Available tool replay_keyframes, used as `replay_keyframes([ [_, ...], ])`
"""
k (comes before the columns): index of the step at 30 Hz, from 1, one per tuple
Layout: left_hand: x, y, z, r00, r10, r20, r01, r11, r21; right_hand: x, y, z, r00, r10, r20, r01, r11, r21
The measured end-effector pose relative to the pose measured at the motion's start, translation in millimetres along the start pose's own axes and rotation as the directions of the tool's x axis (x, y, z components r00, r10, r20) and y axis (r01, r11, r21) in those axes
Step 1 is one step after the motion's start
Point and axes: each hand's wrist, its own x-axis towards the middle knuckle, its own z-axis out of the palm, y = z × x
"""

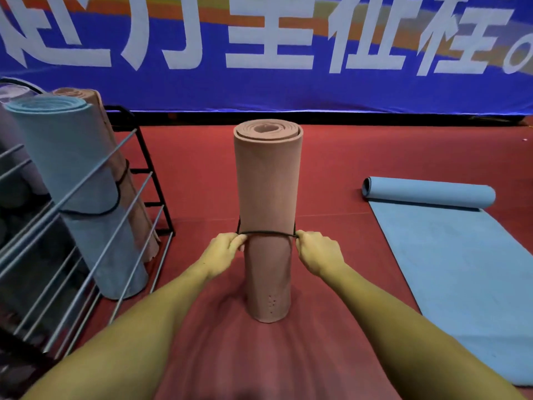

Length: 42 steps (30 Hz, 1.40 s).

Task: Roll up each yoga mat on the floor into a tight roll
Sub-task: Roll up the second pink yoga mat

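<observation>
- Left hand [223,248] and right hand [315,251] each pinch the thin black elastic band [266,233] stretched round the upright pink foam yoga mat roll [268,197], standing mid-floor
- Done: pink roll looks tight; banded rolls fill the metal rack [138,197] at the floor's left edge
- Left: blue yoga mat [450,255], right, only partly rolled
</observation>
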Motion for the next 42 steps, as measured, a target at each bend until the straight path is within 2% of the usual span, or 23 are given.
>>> replay_keyframes([
  [2, -1.0, -20.6, 12.5, 0.995, -0.034, 0.089, 0.034, 0.999, -0.006, 1.4, 4.2, 16.8, 0.999, 0.015, 0.048, -0.013, 0.999, -0.029],
  [4, 0.0, -28.8, 16.0, 0.992, -0.052, 0.119, 0.06, 0.996, -0.07, 2.5, 3.9, 27.6, 0.999, 0.007, 0.041, -0.008, 1.0, 0.021],
  [6, 4.2, -27.2, 15.0, 0.994, -0.039, 0.101, 0.064, 0.965, -0.255, 4.5, 2.0, 32.4, 1.0, 0.026, 0.018, -0.029, 0.981, 0.193],
  [8, 5.1, -15.4, 14.6, 0.994, -0.082, 0.071, 0.105, 0.89, -0.444, 8.3, 0.4, 34.8, 0.999, 0.028, 0.021, -0.033, 0.929, 0.368],
  [10, 6.5, -1.5, 18.9, 0.987, -0.148, 0.069, 0.161, 0.831, -0.533, 12.1, -0.1, 37.8, 1.0, -0.009, 0.009, 0.004, 0.891, 0.454],
  [14, 7.1, 9.8, 35.8, 0.975, -0.22, -0.024, 0.184, 0.867, -0.462, 14.0, -8.6, 45.8, 0.998, 0.058, 0.017, -0.055, 0.762, 0.645],
  [18, 14.9, 2.3, 41.0, 0.974, -0.226, 0.016, 0.211, 0.877, -0.432, 6.5, -16.2, 64.5, 0.989, 0.132, 0.069, -0.135, 0.594, 0.793],
  [22, 20.9, -0.9, 43.8, 0.973, -0.229, -0.021, 0.19, 0.853, -0.486, -5.1, -21.4, 81.3, 0.995, 0.073, 0.067, -0.095, 0.497, 0.862],
  [25, 19.4, -1.7, 45.3, 0.965, -0.245, -0.088, 0.168, 0.845, -0.508, -11.4, -17.4, 86.7, 0.997, 0.04, 0.072, -0.083, 0.506, 0.858],
  [27, 15.4, 3.0, 43.0, 0.96, -0.247, -0.131, 0.15, 0.85, -0.505, -19.2, -13.8, 88.8, 0.997, 0.02, 0.077, -0.075, 0.561, 0.824],
  [30, 12.7, 35.4, 18.4, 0.972, -0.173, -0.158, 0.075, 0.867, -0.492, -35.8, -19.7, 75.4, 1.0, 0.001, 0.009, -0.008, 0.625, 0.781],
  [34, 7.8, 99.2, -60.7, 0.977, -0.029, -0.21, -0.073, 0.884, -0.463, -44.5, -47.7, 27.2, 0.986, 0.087, -0.139, 0.042, 0.684, 0.728],
  [37, -16.5, 145.5, -131.6, 0.963, 0.067, -0.259, -0.183, 0.872, -0.455, -49.5, -77.8, -11.5, 0.957, 0.113, -0.266, 0.116, 0.691, 0.714],
  [42, -82.9, 175.5, -232.6, 0.878, 0.164, -0.451, -0.367, 0.834, -0.411, -58.6, -161.4, -76.2, 0.894, 0.052, -0.445, 0.301, 0.665, 0.684],
])
